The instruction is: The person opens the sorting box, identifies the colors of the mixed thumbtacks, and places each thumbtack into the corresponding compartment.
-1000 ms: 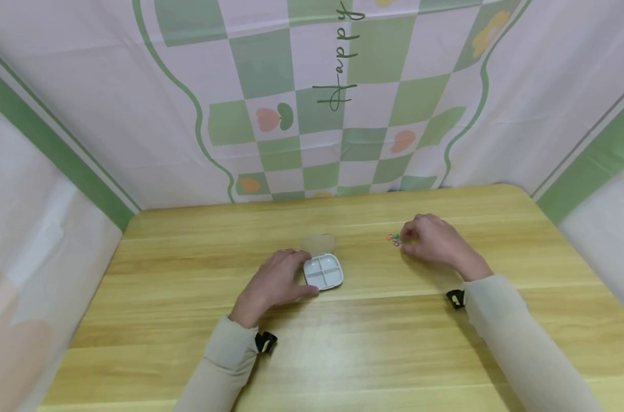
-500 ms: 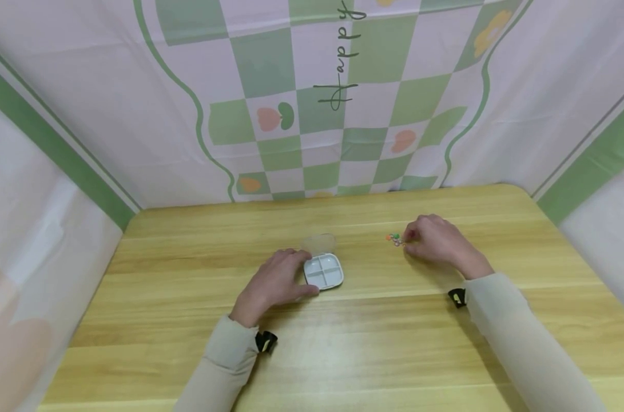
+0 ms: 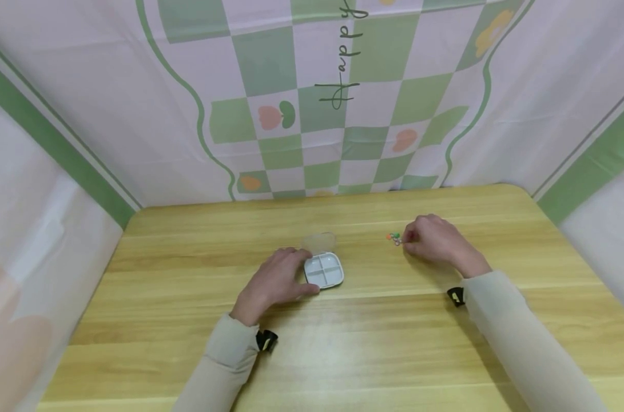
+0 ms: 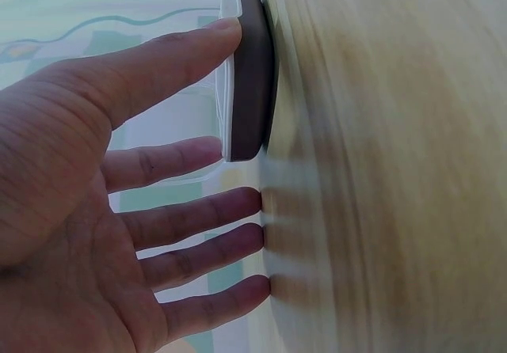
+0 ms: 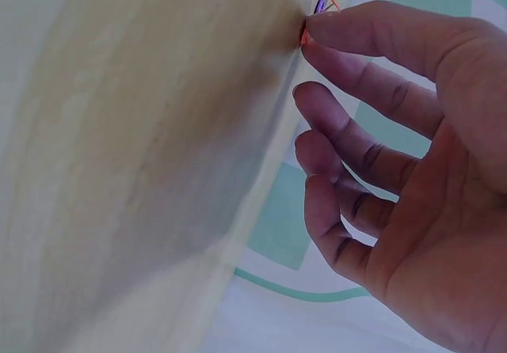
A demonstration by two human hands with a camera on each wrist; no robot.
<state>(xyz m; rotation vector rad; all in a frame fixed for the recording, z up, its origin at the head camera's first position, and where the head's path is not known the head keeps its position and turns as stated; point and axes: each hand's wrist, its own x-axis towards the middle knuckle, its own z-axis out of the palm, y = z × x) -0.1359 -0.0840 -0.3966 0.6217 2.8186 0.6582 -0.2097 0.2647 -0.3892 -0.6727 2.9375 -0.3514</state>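
Note:
A small white pill box (image 3: 324, 270) with four... several compartments lies on the table, its clear lid (image 3: 319, 243) flipped back behind it. My left hand (image 3: 278, 278) holds the box by its left side, thumb on the front edge and index fingertip on the rear corner. The box's dark underside (image 4: 253, 76) shows in the left wrist view, where the other fingertips touch the table. To the right, my right hand (image 3: 432, 240) is beside a little pile of coloured loops (image 3: 394, 238). Its thumb and index fingertip pinch a tiny orange loop (image 5: 304, 36), mostly hidden by the fingers.
The wooden table (image 3: 342, 349) runs back to a hanging cloth (image 3: 322, 149) with green checks. More pale cloth hangs at both sides. A black strap (image 3: 266, 341) is on the left wrist and another strap (image 3: 456, 296) on the right.
The right hand has shifted very slightly to the right, uncovering a bit more of the coloured pile. The left hand and the pill box stay where they were.

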